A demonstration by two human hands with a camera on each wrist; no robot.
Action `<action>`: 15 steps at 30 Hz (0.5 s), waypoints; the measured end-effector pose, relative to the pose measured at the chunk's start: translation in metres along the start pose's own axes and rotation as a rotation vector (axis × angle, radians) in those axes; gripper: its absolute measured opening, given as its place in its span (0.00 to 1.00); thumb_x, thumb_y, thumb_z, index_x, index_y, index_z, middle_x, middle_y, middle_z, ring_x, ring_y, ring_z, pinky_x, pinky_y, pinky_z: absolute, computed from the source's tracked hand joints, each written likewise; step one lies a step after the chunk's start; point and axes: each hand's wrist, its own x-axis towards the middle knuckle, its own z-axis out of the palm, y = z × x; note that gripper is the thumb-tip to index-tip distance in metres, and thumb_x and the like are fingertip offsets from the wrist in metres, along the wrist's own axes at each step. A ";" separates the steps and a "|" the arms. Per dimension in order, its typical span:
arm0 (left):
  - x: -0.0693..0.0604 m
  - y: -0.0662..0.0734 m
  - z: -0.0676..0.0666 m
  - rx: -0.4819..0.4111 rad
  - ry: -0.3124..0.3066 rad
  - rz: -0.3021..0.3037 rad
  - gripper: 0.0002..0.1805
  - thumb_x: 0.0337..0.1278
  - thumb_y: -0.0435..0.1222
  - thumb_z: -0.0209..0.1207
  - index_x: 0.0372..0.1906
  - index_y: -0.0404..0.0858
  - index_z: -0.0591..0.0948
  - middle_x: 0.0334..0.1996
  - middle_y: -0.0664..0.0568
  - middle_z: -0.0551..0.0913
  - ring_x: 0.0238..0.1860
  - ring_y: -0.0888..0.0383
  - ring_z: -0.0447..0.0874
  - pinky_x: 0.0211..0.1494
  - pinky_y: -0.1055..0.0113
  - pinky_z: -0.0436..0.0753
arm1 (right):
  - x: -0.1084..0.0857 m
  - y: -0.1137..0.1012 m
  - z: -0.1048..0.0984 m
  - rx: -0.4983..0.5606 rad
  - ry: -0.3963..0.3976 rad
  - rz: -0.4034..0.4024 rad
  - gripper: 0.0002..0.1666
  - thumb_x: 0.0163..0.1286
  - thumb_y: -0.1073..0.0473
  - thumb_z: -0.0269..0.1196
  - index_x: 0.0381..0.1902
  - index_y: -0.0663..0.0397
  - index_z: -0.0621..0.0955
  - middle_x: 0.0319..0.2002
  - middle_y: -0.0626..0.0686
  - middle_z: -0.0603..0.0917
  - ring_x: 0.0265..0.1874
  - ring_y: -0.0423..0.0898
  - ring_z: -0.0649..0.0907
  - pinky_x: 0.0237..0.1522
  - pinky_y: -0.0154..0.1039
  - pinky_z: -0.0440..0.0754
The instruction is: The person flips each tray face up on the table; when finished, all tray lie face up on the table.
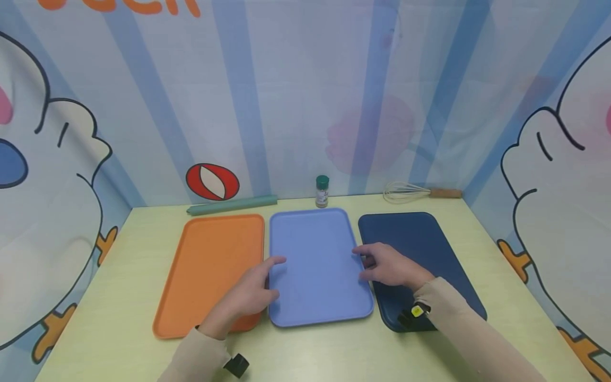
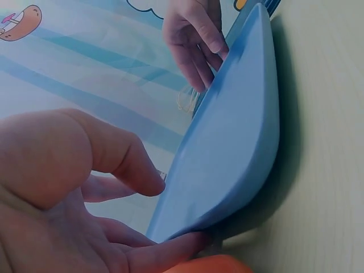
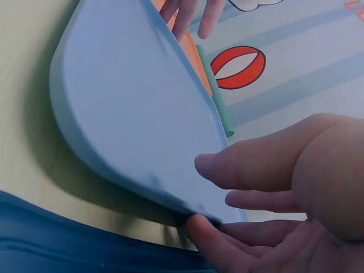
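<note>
A periwinkle-blue tray (image 1: 321, 265) lies in the middle of the table, between an orange tray (image 1: 215, 265) and a navy tray (image 1: 415, 244). At its left edge is my left hand (image 1: 253, 289), with fingers spread; in the left wrist view one fingertip is at the rim and the thumb stays apart above the tray. My right hand (image 1: 393, 265) is at the opposite edge, partly over the navy tray. The right wrist view shows a fingertip (image 3: 202, 227) at the rim's outer side and the thumb (image 3: 244, 165) above the surface. Firm contact cannot be told.
Along the back of the table lie a green rolling pin (image 1: 234, 205) and a whisk (image 1: 444, 193) with a wooden handle. Between them stands a small jar (image 1: 322, 192) with a green lid. A printed cloth (image 1: 305, 95) hangs behind and at both sides.
</note>
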 end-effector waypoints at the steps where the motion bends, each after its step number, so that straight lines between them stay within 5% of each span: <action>1: 0.000 0.001 0.000 0.006 -0.002 0.002 0.37 0.61 0.24 0.59 0.77 0.39 0.70 0.75 0.39 0.71 0.70 0.44 0.73 0.64 0.46 0.78 | 0.000 0.000 0.000 0.002 -0.002 0.007 0.38 0.69 0.66 0.70 0.73 0.70 0.71 0.67 0.68 0.79 0.60 0.63 0.84 0.55 0.52 0.86; 8: 0.000 0.005 0.000 0.021 -0.009 -0.011 0.36 0.62 0.25 0.59 0.77 0.40 0.70 0.75 0.40 0.71 0.64 0.47 0.74 0.57 0.50 0.77 | -0.003 -0.004 -0.001 -0.007 -0.017 -0.005 0.38 0.69 0.65 0.70 0.73 0.72 0.71 0.67 0.69 0.79 0.60 0.63 0.84 0.55 0.52 0.87; 15: -0.002 0.007 0.000 0.033 -0.012 -0.020 0.36 0.63 0.26 0.60 0.77 0.40 0.69 0.75 0.41 0.71 0.69 0.47 0.73 0.61 0.48 0.77 | -0.005 -0.005 0.000 -0.019 -0.026 -0.013 0.38 0.71 0.63 0.69 0.74 0.71 0.70 0.67 0.69 0.78 0.60 0.62 0.84 0.55 0.51 0.86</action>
